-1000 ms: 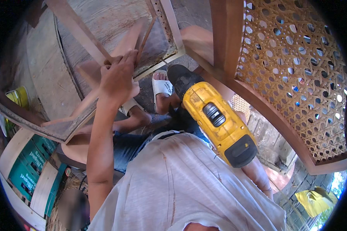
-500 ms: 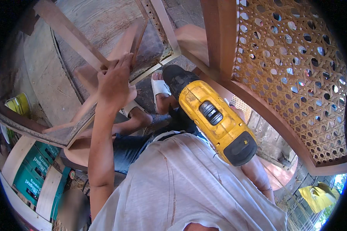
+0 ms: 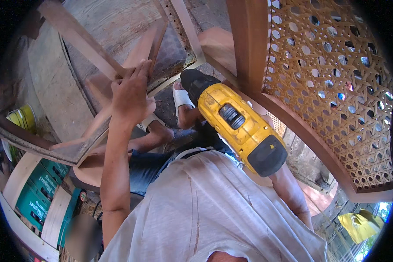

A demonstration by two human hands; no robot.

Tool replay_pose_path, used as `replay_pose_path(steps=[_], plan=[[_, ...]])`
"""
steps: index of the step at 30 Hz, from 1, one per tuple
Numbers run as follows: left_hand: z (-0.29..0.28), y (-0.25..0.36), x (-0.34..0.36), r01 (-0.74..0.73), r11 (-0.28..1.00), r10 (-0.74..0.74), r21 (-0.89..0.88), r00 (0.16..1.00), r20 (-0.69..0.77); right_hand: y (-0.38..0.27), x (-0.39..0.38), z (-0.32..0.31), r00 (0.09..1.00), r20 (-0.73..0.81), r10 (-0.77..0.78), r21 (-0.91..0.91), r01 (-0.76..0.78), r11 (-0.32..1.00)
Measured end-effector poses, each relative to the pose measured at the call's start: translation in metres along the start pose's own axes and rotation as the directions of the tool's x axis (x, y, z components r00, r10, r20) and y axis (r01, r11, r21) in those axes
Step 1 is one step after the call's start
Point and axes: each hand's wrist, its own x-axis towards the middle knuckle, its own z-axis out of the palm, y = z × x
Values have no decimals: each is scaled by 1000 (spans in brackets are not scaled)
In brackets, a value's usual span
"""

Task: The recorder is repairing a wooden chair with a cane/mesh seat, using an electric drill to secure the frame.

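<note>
A yellow-and-black cordless drill points up and left, its chuck near the corner of a bare wooden chair frame. Beneath the drill's body, my right hand is closed around its handle; most of the fingers are hidden. The tip of the bit is hard to make out against the frame. My left hand is closed over the joint where a wooden rail meets another piece of the chair frame. On the right stands a woven cane panel edged in brown wood.
Plywood sheets lie beyond the frame. A teal crate with pale wooden slats sits at the lower left, and a yellow-green container is above it. A yellow bag hangs at the lower right. My white slippers show between the frames.
The drill has shifted slightly up and to the left, its rear end rising with my right hand. My left hand has kept its place on the wooden joint.
</note>
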Motion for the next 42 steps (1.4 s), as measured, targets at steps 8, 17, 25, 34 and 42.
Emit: replay_pose_path(steps=[8,17,25,34,42], plan=[[-3,2,3,61,998,-61,19,997,44,-11,5,-1,999,28,-28,93,25,995],[-5,5,1,58,998,-59,22,997,39,-13,8,4,999,40,24,267,-34,963],[-6,8,2,84,995,-88,49,994,72,-16,7,0,968,13,-249,-30,249,968],[1,1,3,41,998,-43,52,999,24,-11,8,3,932,55,-358,-71,362,930],[2,0,2,67,997,-69,46,996,50,-11,-6,-1,957,4,-289,-78,288,954]])
